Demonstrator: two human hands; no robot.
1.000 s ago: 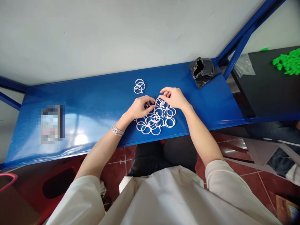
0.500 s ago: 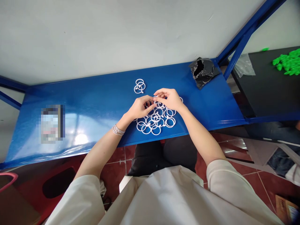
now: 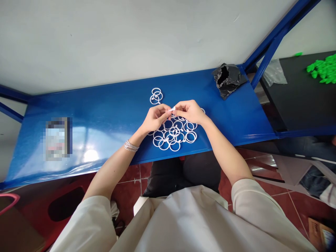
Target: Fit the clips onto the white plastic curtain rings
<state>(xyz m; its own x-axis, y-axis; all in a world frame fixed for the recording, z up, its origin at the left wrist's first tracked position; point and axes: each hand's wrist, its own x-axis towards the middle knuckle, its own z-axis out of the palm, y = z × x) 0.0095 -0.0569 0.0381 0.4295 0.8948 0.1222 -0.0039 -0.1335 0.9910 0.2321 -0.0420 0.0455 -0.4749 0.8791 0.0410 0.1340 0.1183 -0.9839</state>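
Observation:
A cluster of several joined white plastic rings point(image 3: 174, 134) lies on the blue table point(image 3: 110, 115) in front of me. My left hand point(image 3: 155, 117) and my right hand point(image 3: 189, 111) meet just above its far edge. Both pinch a small white piece point(image 3: 172, 109) between their fingertips. I cannot tell whether the piece is still joined to the cluster. A small group of three white rings point(image 3: 156, 95) lies apart, farther back on the table. My left wrist carries a silver bracelet point(image 3: 130, 145).
A crumpled black bag point(image 3: 227, 79) with an open mouth sits at the table's back right. A phone-like object point(image 3: 58, 138) lies at the left. On a black surface point(image 3: 301, 94) to the right are green pieces point(image 3: 322, 68) and a clear plastic bag point(image 3: 274, 72).
Both hands have lifted off the ring cluster and come together, fingertips now pinching a small white piece between them.

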